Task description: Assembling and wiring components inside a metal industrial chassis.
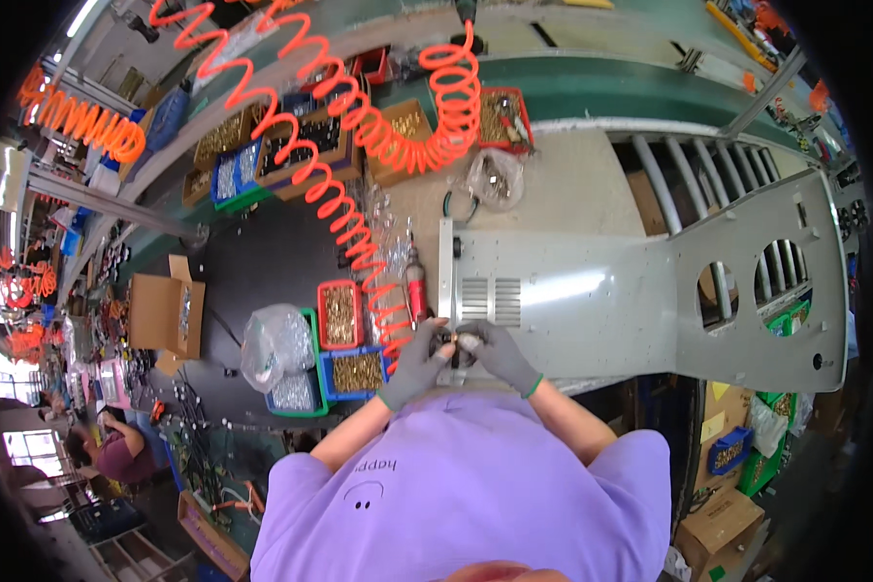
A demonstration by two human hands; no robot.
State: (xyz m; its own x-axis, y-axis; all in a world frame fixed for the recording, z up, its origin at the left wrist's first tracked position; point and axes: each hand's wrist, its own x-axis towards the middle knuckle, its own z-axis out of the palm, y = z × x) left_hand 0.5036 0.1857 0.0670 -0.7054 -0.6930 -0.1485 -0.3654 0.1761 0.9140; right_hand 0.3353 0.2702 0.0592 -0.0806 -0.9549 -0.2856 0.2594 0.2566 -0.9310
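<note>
Both gloved hands meet at the near left corner of a large pale grey sheet-metal panel (572,335), which has vent slots and large cut-outs. My left hand (417,364), in a grey glove with bare fingertips, is closed in a pinch around something small and dark at the panel's edge. From the other side my right hand (501,355) reaches in with its fingers bent and pressed together at the same spot. What they hold is too small and covered to name. A red and silver air screwdriver (415,286) lies just beyond my left hand.
Left of my hands stand a red bin (323,330) and a blue bin (331,393) of screws, beside a plastic bag (276,344). Orange coiled air hoses (315,189) hang over the bench. Far right are conveyor rollers (655,179); a person (121,448) is at the far left.
</note>
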